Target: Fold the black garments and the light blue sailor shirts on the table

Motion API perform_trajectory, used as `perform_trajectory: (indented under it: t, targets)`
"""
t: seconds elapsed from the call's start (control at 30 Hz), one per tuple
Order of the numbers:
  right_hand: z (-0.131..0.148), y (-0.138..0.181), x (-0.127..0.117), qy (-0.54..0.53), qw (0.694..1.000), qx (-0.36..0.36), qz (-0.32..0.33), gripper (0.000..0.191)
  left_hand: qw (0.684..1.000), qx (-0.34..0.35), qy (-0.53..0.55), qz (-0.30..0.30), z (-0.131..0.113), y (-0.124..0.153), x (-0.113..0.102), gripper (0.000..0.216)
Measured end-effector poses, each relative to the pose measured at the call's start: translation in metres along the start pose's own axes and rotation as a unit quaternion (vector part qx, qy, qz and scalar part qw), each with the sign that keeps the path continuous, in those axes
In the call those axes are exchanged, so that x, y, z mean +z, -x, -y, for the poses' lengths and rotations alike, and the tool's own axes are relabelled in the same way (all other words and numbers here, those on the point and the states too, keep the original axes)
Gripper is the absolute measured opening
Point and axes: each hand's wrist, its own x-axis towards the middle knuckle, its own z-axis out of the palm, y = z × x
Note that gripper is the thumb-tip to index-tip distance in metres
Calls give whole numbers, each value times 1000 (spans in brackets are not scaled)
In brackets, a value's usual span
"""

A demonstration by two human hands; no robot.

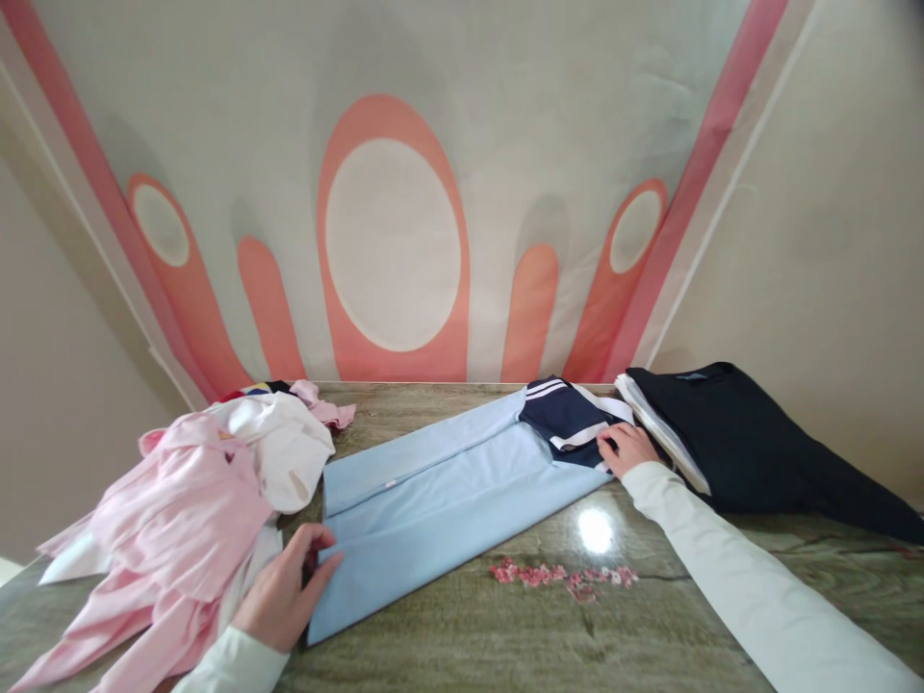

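Note:
A light blue top (440, 500) with a navy shoulder part and white stripes lies folded lengthwise, slanting across the table. My left hand (289, 587) is at its lower left end, thumb and forefinger apart and touching the hem. At the other end, my right hand (627, 449) has its bent fingers closed on the navy and white shoulder edge; the fingertips are partly hidden. A small white tag (392, 483) shows along the fold.
Pink clothing (188, 500) and a white garment (278, 448) are heaped at the left. Folded black clothing (751, 443) lies at the right, over something white. The wooden table (505, 635) bears a pink flower pattern (563, 576) and meets a patterned wall panel (498, 192) behind.

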Motion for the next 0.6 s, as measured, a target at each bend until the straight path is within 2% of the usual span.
perform_trajectory:
  t: [0.07,0.17,0.33,0.43,0.6]
  targets:
    - [2,0,-1,2,1000,7,0,19,1000,-1,5,-12,-1,1,0,27]
    - [4,0,-3,8,1000,17,2,20,999,31,-10,-13,-5,5,-1,25]
    - [-7,-5,-12,-19,998,20,63,18,991,43,-128,8,-6,7,-10,24]
    - [-15,-23,-23,-58,993,42,96,15,985,46,-163,34,1,-14,-19,23]
    - [-16,-87,-31,-76,992,93,32,15,985,5,-138,108,21,-77,-18,31]
